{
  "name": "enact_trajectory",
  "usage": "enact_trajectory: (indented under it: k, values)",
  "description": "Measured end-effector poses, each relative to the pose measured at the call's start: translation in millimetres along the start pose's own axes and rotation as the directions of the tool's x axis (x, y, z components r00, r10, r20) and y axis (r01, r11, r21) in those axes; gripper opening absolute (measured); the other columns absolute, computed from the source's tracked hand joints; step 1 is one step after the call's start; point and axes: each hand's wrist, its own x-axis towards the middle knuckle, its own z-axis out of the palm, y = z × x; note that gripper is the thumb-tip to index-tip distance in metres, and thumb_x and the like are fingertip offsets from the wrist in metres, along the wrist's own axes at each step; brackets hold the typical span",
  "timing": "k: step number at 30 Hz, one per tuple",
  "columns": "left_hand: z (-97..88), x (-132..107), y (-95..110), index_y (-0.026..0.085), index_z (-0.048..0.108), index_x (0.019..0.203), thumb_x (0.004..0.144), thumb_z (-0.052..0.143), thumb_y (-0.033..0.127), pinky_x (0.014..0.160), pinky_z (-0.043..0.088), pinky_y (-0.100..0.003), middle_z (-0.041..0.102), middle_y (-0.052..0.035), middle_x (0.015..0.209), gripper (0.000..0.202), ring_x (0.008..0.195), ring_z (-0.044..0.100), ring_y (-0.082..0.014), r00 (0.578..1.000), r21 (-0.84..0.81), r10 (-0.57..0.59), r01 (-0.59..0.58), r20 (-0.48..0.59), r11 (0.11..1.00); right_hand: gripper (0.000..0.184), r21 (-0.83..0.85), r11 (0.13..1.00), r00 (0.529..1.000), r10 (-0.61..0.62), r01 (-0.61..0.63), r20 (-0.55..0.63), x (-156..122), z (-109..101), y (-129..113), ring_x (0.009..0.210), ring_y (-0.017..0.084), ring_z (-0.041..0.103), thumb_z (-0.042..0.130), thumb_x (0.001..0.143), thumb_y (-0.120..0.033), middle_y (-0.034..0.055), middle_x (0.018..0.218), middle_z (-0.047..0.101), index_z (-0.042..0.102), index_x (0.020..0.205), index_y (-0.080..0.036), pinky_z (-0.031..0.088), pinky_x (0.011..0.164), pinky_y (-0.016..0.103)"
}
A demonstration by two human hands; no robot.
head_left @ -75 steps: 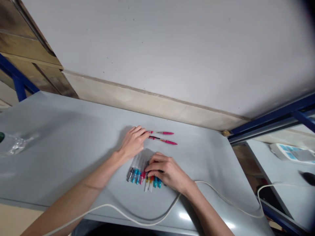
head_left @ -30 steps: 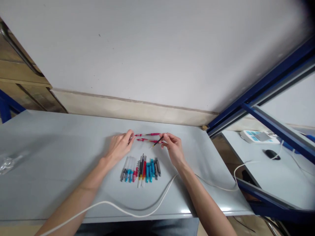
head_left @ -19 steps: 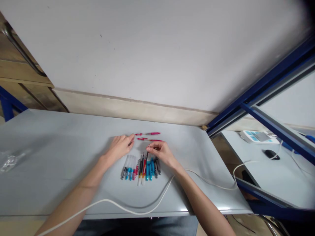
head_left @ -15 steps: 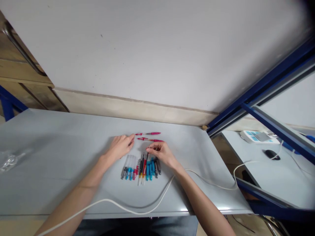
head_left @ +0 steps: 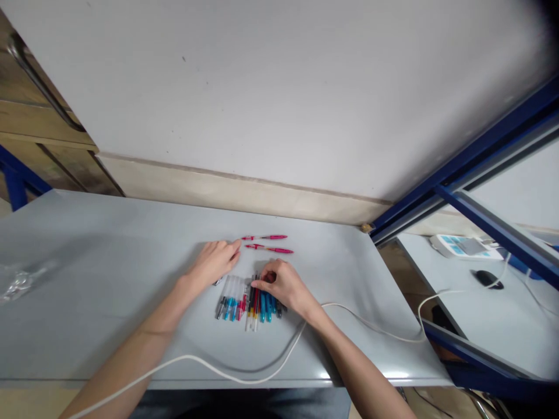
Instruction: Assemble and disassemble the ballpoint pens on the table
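Head view shows the right hand (head_left: 283,286) curled over the far end of the pen row (head_left: 244,302), fingers (head_left: 262,283) bunched on the red and black barrels; whether they pinch one I cannot tell. Those pens run lengthwise from 12 to 6 o'clock, lying at 7 o'clock of that hand. At 10 o'clock, the left hand (head_left: 212,265) rests flat, fingers together, touching nothing I can make out, with two pink pens (head_left: 267,244) at its 3 o'clock.

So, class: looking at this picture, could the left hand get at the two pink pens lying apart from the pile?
Probably yes. The left hand rests with its fingertips beside the near ends of the two pink pens, bare table around them, nothing between. The right hand sits on the pile.
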Motion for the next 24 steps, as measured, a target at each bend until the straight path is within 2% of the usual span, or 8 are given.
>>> enact_trajectory:
  k: [8, 10, 12, 15, 18, 19, 21, 24]
  values:
    - [-0.6, -0.1, 0.4, 0.022, 0.061, 0.096, 0.102, 0.041, 0.031, 0.061, 0.034, -0.029, 0.069, -0.0062, 0.076, 0.023, 0.072, 0.068, -0.0260, 1.000, 0.019, 0.007, -0.007, 0.010, 1.000, 0.026, -0.045, 0.995, 0.996, -0.084, 0.084, 0.012, -3.2, 0.4, 0.6, 0.075, 0.017, 0.053, 0.086, 0.077, -0.025, -0.0011, 0.071, 0.061, 0.062, 0.068, -0.019, 0.037, 0.066, 0.026]
    - [-0.5, -0.1, -0.4, 0.022, 0.061, 0.090, 0.103, 0.042, 0.034, 0.059, 0.031, -0.029, 0.068, -0.0052, 0.073, 0.025, 0.070, 0.067, -0.0246, 1.000, -0.010, 0.014, -0.014, 0.009, 1.000, 0.018, -0.039, 0.994, 0.993, -0.101, 0.099, -0.060, -1.1, -2.4, 4.9, 0.076, 0.018, 0.055, 0.079, 0.084, -0.023, 0.0000, 0.075, 0.062, 0.064, 0.074, -0.019, 0.040, 0.069, 0.028]
    - [-0.7, -0.4, -1.3, 0.022, 0.060, 0.082, 0.102, 0.045, 0.037, 0.058, 0.028, -0.029, 0.066, -0.0041, 0.069, 0.030, 0.067, 0.065, -0.0232, 1.000, -0.051, 0.015, -0.014, 0.017, 0.999, 0.004, -0.085, 0.990, 0.971, -0.124, 0.108, -0.206, 2.9, -6.6, 11.8, 0.086, 0.021, 0.056, 0.067, 0.092, -0.017, 0.0035, 0.088, 0.064, 0.068, 0.089, -0.020, 0.044, 0.078, 0.032]
    - [-0.6, -1.5, -1.8, 0.021, 0.058, 0.069, 0.103, 0.043, 0.040, 0.057, 0.027, -0.030, 0.062, -0.0032, 0.062, 0.042, 0.062, 0.063, -0.0206, 0.999, -0.142, 0.029, -0.024, 0.031, 0.990, 0.023, -0.242, 0.968, 0.914, -0.157, 0.068, -0.373, 11.8, -13.6, 26.8, 0.102, 0.027, 0.052, 0.057, 0.095, -0.013, 0.0100, 0.111, 0.062, 0.067, 0.116, -0.021, 0.044, 0.092, 0.040]
    - [0.3, -1.9, -0.5, 0.021, 0.060, 0.068, 0.106, 0.036, 0.043, 0.058, 0.030, -0.030, 0.062, -0.0029, 0.061, 0.050, 0.061, 0.061, -0.0191, 0.999, -0.226, 0.046, -0.042, 0.012, 0.973, 0.018, -0.333, 0.943, 0.915, -0.119, -0.017, -0.384, 20.8, -17.7, 41.5, 0.101, 0.029, 0.050, 0.061, 0.095, -0.018, 0.0119, 0.110, 0.061, 0.069, 0.111, -0.020, 0.044, 0.091, 0.043]
    - [0.6, -1.5, 0.5, 0.021, 0.063, 0.072, 0.106, 0.036, 0.043, 0.059, 0.032, -0.030, 0.063, -0.0028, 0.063, 0.049, 0.062, 0.062, -0.0190, 0.999, -0.246, 0.041, -0.045, -0.019, 0.968, 0.012, -0.344, 0.939, 0.919, -0.106, -0.033, -0.379, 23.0, -18.1, 44.4, 0.099, 0.029, 0.050, 0.061, 0.095, -0.019, 0.0116, 0.107, 0.061, 0.069, 0.104, -0.020, 0.044, 0.090, 0.042]
    - [0.7, 0.0, 3.5, 0.021, 0.068, 0.090, 0.106, 0.038, 0.042, 0.065, 0.039, -0.030, 0.069, -0.0041, 0.079, 0.039, 0.073, 0.065, -0.0203, 0.986, -0.275, 0.038, -0.081, -0.160, 0.958, 0.010, -0.351, 0.936, 0.922, -0.119, -0.020, -0.369, 24.9, -17.4, 45.3, 0.097, 0.028, 0.051, 0.059, 0.097, -0.019, 0.0109, 0.102, 0.062, 0.068, 0.095, -0.020, 0.043, 0.088, 0.040]
    - [0.0, 3.3, 10.2, 0.020, 0.061, 0.124, 0.103, 0.048, 0.036, 0.091, 0.045, -0.036, 0.066, -0.0109, 0.120, 0.029, 0.109, 0.061, -0.0256, 0.895, -0.197, 0.125, -0.228, -0.428, 0.954, 0.015, -0.326, 0.941, 0.926, -0.203, 0.095, -0.319, 21.1, -13.3, 33.7, 0.093, 0.025, 0.054, 0.050, 0.102, -0.020, 0.0092, 0.098, 0.065, 0.065, 0.098, -0.019, 0.041, 0.084, 0.037]
